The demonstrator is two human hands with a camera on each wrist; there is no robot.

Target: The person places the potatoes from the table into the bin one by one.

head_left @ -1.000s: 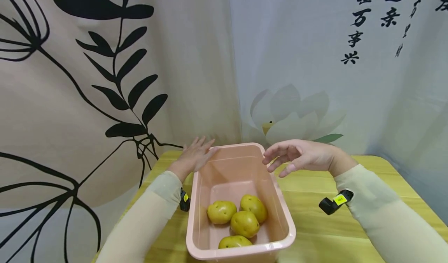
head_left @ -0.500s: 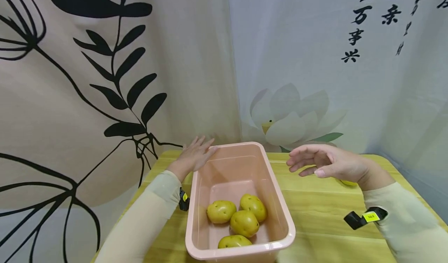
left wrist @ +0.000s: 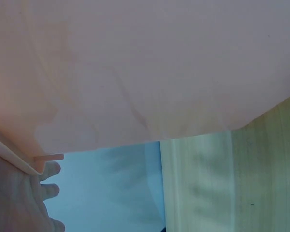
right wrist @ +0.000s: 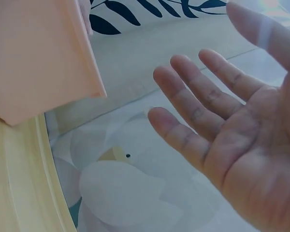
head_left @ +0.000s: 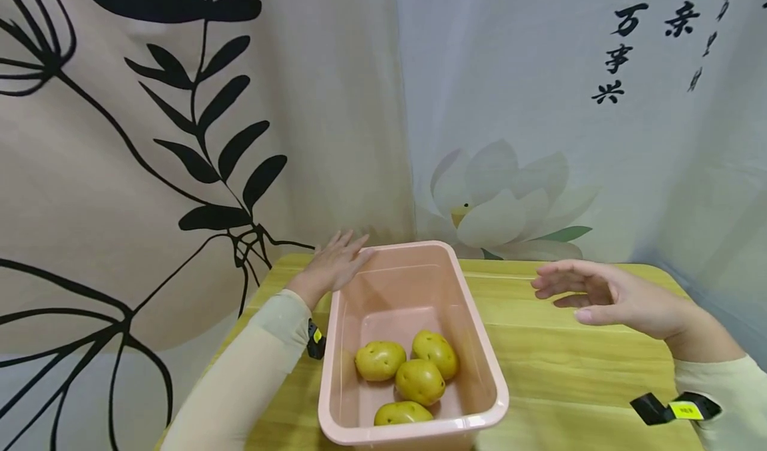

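Observation:
A pink plastic bin (head_left: pixel 502 371) stands on the wooden table, with several yellow potatoes (head_left: pixel 419 382) lying inside it. On the rim at its far left corner rests my left hand (head_left: pixel 332 268), fingers extended. The left wrist view shows the bin's outer wall (left wrist: pixel 150 72) up close, with part of the left hand (left wrist: pixel 14 193) under the rim. To the right of the bin, my right hand (head_left: pixel 617 298) hovers over the table, apart from the bin and holding nothing. Its palm and loosely spread fingers (right wrist: pixel 188 104) show in the right wrist view.
The yellow wooden table (head_left: pixel 557 378) extends to both sides of the bin. Behind it hangs a pale curtain (head_left: pixel 335 104) printed with black plants, a lotus and dark characters. Black wrist cameras (head_left: pixel 674 408) sit on both sleeves.
My right hand has moved right, away from the bin's right rim. A yellow object glimpsed beside the right wrist half a second ago is out of sight. The left hand stays put.

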